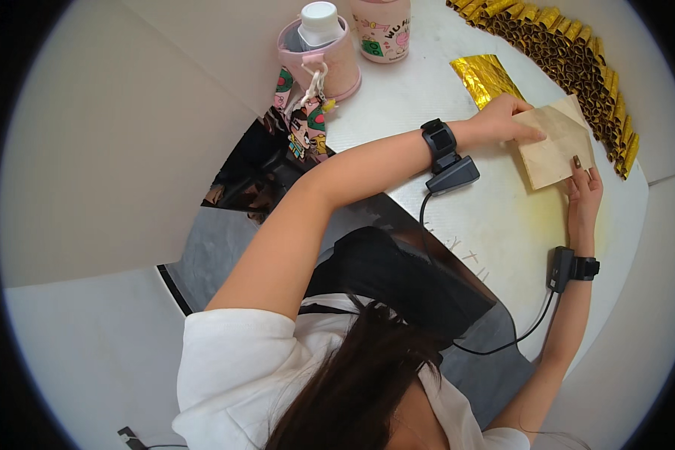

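A tan sheet of paper [551, 146], seemingly folded or layered, is held above the white table between both hands. My left hand [504, 121] pinches its left edge, with the thumb lying across the face. At the lower right edge, my right hand [583, 189] grips the paper, one dark-nailed finger on top; its other fingers are partly hidden. Just beyond my left hand a shiny gold foil sheet [484, 77] lies on the table, partly covered by that hand. Both wrists wear black straps with small cabled boxes.
Many rolled gold paper tubes [577, 71] are packed along the table's [435, 90] far right edge. A pink cup holder [330, 71] with a white-capped bottle [320, 22] and a pink printed cup [382, 30] stand at the far left. A black cable [514, 341] hangs near my right arm.
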Available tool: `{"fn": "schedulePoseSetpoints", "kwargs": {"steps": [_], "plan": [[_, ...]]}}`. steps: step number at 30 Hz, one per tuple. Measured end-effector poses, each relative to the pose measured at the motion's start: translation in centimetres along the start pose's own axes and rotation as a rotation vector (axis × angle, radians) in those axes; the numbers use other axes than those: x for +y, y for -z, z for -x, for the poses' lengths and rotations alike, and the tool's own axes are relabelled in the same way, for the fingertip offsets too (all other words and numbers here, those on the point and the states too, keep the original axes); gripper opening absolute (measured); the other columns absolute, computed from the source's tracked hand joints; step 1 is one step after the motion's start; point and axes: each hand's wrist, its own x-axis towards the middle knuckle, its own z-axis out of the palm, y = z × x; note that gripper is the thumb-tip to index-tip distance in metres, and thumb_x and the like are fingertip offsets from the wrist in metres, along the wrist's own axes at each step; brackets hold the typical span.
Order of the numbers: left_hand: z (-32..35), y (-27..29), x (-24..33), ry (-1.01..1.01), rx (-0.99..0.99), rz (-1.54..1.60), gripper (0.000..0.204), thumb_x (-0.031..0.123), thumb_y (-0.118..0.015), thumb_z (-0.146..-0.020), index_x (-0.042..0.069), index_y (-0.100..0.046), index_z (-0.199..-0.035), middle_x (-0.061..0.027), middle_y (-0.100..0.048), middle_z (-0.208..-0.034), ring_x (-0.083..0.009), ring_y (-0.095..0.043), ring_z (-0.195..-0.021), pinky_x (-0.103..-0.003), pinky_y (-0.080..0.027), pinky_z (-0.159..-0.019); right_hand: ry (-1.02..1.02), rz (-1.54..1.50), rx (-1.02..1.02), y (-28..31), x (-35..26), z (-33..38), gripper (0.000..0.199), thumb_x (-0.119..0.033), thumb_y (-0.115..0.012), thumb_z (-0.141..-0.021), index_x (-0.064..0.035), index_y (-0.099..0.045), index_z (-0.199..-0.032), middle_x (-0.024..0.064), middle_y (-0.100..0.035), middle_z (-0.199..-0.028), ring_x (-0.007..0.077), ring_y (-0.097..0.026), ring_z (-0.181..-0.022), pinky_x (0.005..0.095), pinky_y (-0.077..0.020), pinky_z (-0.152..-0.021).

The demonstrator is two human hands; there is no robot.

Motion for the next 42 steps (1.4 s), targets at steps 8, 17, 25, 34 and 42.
{"fn": "schedulePoseSetpoints", "kwargs": {"steps": [8,17,25,34,42], "plan": [[-0.1,0.0,0.0,0.039,-0.009,-0.109,0.037,0.027,-0.077,-0.079,-0.001,-0.069,-0.103,-0.0048,-0.071,-0.089,-0.0082,-0.063,-0.074,-0.024,-0.051,-0.068,-0.008,0.233,-0.096,-1.0,-0.2,1.0,0.013,-0.012,-0.067,-0.088,-0.0022,-0.061,-0.093,0.0014,-0.065,-0.08,0.0056,-0.056,-0.068,0.02,-0.0441,-0.063],[0.3,0.3,0.4,0.067,-0.011,-0.022,0.046,0.033,-0.078,-0.08,-0.002,-0.067,-0.108,-0.0076,-0.071,-0.095,-0.01,-0.067,-0.081,-0.022,-0.054,-0.07,0.034,0.209,-0.154,-1.4,-0.5,0.8,0.024,-0.018,-0.069,-0.088,0.0009,-0.066,-0.103,0.003,-0.068,-0.088,0.0063,-0.06,-0.077,0.0196,-0.0456,-0.069],[0.0,-0.2,0.7,-0.007,-0.07,0.175,0.036,0.023,-0.07,-0.088,-0.003,-0.065,-0.111,-0.008,-0.07,-0.097,-0.0116,-0.065,-0.081,-0.025,-0.052,-0.069,0.002,0.203,-0.169,-0.3,0.2,0.3,0.028,-0.018,-0.066,-0.09,0.0012,-0.066,-0.11,0.0028,-0.068,-0.089,0.0062,-0.059,-0.074,0.0192,-0.0463,-0.07],[-1.0,0.7,0.7,0.084,-0.069,0.192,0.037,0.027,-0.07,-0.088,-0.001,-0.066,-0.112,-0.0093,-0.069,-0.098,-0.0117,-0.064,-0.083,-0.026,-0.052,-0.069,-0.006,0.185,-0.073,-1.7,-0.7,-0.1,0.02,-0.018,-0.063,-0.092,-0.0005,-0.067,-0.102,0.0024,-0.067,-0.085,0.0064,-0.061,-0.074,0.0192,-0.0482,-0.068],[-0.4,0.4,0.8,0.113,-0.016,0.0,0.035,0.026,-0.072,-0.086,-0.004,-0.068,-0.102,-0.0064,-0.07,-0.088,-0.0089,-0.066,-0.074,-0.022,-0.052,-0.062,0.016,0.277,-0.114,-2.9,-1.3,1.2,0.018,-0.014,-0.065,-0.089,-0.0003,-0.067,-0.101,0.0004,-0.068,-0.082,0.0055,-0.06,-0.07,0.0206,-0.049,-0.066]]}}
